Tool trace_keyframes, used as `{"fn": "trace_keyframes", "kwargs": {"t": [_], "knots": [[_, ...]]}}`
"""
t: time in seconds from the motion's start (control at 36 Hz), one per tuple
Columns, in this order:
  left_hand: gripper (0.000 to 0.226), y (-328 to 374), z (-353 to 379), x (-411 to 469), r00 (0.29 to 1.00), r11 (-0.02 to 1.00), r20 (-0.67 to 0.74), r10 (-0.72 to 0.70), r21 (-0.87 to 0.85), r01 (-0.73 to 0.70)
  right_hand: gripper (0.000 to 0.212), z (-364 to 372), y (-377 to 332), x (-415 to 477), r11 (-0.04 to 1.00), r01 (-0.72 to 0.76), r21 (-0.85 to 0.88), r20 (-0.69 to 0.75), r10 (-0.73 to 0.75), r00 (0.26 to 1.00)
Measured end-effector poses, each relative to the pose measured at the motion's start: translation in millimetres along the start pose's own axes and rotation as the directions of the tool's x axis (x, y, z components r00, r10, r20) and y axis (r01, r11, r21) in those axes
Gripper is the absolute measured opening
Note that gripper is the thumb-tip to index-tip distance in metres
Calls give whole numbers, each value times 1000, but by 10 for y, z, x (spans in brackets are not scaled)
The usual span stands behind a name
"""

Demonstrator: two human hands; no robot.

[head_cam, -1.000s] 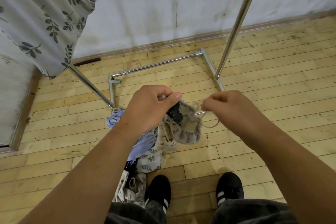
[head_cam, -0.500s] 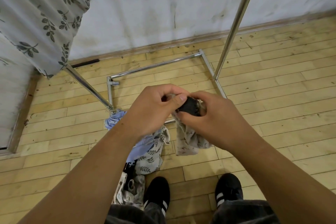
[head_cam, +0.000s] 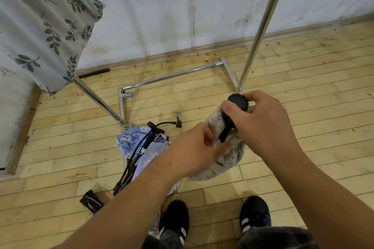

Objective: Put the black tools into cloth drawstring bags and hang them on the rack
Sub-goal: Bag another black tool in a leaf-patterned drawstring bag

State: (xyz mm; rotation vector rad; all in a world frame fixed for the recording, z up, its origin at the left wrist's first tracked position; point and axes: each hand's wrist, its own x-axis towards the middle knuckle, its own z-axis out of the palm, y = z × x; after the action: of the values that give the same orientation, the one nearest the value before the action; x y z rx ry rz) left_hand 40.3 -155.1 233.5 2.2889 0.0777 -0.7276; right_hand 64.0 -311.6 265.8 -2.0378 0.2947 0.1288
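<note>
My right hand [head_cam: 265,125] grips a black tool [head_cam: 235,109] with a round ribbed end, which sticks out of a pale leaf-print drawstring bag [head_cam: 220,159]. My left hand [head_cam: 194,149] holds the mouth of that bag from the left, with the fingers partly hidden by cloth. The bag hangs in the air between both hands, above the wooden floor. The chrome rack [head_cam: 172,76] stands behind, one upright [head_cam: 261,28] rising just beyond my right hand.
On the floor lie blue floral cloth bags [head_cam: 131,139] with a long black pump-like tool [head_cam: 139,151] across them, a small black tool [head_cam: 91,201] to the left, and a small metal piece [head_cam: 178,112]. A leaf-print cloth [head_cam: 40,22] hangs at upper left. My shoes [head_cam: 174,222] are below.
Both hands moved right and lower with the bag. My right hand now grips the tool's top end, and the bag has tilted. The pile on the floor is uncovered.
</note>
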Motion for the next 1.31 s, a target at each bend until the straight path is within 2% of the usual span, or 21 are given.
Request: {"fn": "trace_keyframes", "kwargs": {"t": [0.06,0.14,0.25,0.31,0.39,0.47,0.58,0.64,0.72,0.78,0.83,0.89,0.94,1.0,1.06,1.14,1.25,1.28,1.31], "knots": [[40,-45,99,43,994,999,-108,8,48,-3,29,5,-16,-2,1000,-7,26,-17,7,1000],[25,-140,61,120,962,999,-272,31,30,-23,29,-11,-47,-11,999,-11,49,-30,12,999],[20,-198,-181,183,928,998,-370,-37,-52,19,33,-49,-49,-9,998,-21,63,-45,24,999],[23,-206,-237,196,910,987,-401,-103,-152,45,35,-50,-52,-9,997,-22,80,-52,26,998],[22,-123,-175,187,912,901,-351,-215,-431,47,36,-30,-71,-16,996,-12,90,-55,18,998],[20,-47,-91,168,928,927,-345,-141,-375,2,38,-31,-91,-28,996,-4,86,-67,10,998],[48,-31,-22,162,971,903,-214,-110,-429,8,39,-42,-110,-33,996,8,91,-78,-1,997],[55,-39,-8,162,975,898,-198,-102,-440,4,40,-51,-123,-33,996,3,95,-77,4,997],[44,-58,-30,181,970,881,-211,-122,-473,8,33,-59,-141,-44,995,2,100,-73,5,997],[39,-73,-38,194,977,900,-190,-95,-436,2,28,-62,-147,-54,993,12,121,-78,-2,997],[38,-66,-59,181,976,926,-212,-49,-377,-35,29,-64,-135,-49,992,20,123,-86,-9,996],[31,-43,-107,172,962,932,-265,-68,-360,-33,33,-67,-113,-35,993,23,115,-89,-13,996],[31,-18,-151,184,951,881,-274,-140,-473,-6,39,-78,-93,-10,994,25,108,-94,-15,995],[39,16,-188,177,941,786,-238,-241,-616,46,43,-97,-71,15,994,25,102,-106,-14,994],[34,41,-188,194,933,741,-229,-277,-670,55,41,-113,-58,31,994,23,103,-122,-10,992],[26,144,-170,69,970,813,-200,-138,-583,-4,36,-123,-46,38,994,22,106,-138,-8,990],[48,137,-190,-33,986,875,-138,89,-462,-144,40,-140,-29,62,995,21,95,-159,-6,987],[53,135,-204,-24,983,891,-146,113,-423,-165,42,-147,-23,67,996,23,82,-164,-10,986],[49,128,-218,-10,981,903,-163,109,-396,-167,44,-156,-20,66,998,28,65,-164,-17,986]]}}
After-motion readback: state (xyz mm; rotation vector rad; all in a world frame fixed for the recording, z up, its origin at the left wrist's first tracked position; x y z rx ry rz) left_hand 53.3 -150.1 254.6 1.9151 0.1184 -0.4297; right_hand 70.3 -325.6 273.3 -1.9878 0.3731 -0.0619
